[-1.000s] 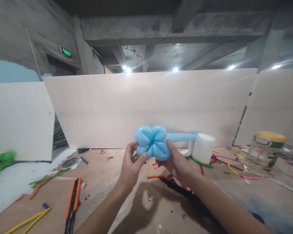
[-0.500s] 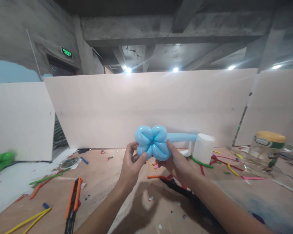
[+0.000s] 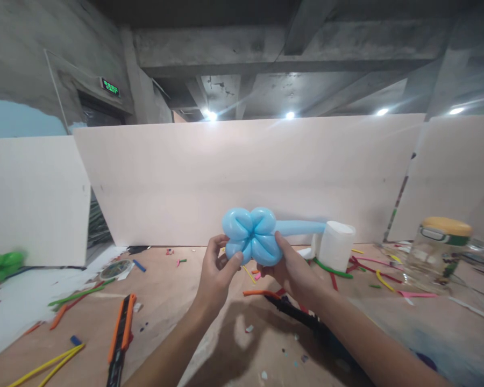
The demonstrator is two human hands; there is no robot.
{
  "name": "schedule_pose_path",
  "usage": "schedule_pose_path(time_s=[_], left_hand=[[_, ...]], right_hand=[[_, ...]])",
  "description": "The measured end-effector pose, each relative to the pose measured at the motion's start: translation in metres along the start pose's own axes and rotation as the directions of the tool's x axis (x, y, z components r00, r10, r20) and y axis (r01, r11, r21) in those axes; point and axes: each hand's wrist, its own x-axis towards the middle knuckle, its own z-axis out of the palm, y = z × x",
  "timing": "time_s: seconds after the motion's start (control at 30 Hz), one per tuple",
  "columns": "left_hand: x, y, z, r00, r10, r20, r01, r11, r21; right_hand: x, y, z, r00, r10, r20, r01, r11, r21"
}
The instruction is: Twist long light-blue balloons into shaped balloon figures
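Observation:
A light-blue twisted balloon flower is held up above the table between both hands, its rounded petals facing me. My left hand grips the lower left petal, thumb in front and fingers behind. The lower right petal is pinched by my right hand, with its thumb along the side and the other fingers partly hidden underneath. From behind the flower a long straight blue balloon length runs right towards a white roll; its far end meets the roll's edge in view, and I cannot tell whether they touch.
Below my right forearm lies a black balloon pump with an orange balloon by its tip. An orange-and-black utility knife is at left. A yellow-lidded jar, a tape roll and scattered uninflated balloons cover the table. White panels stand behind.

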Motion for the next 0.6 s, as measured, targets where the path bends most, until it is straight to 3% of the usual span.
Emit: schedule_pose_path(time_s=[0.6], left_hand=[[0.0015, -0.0035, -0.0025, 1.000, 0.026, -0.015, -0.025, 1.000, 0.010]], right_hand=[[0.0002, 0.0012, -0.0014, 1.000, -0.015, 0.009, 0.015, 1.000, -0.002]])
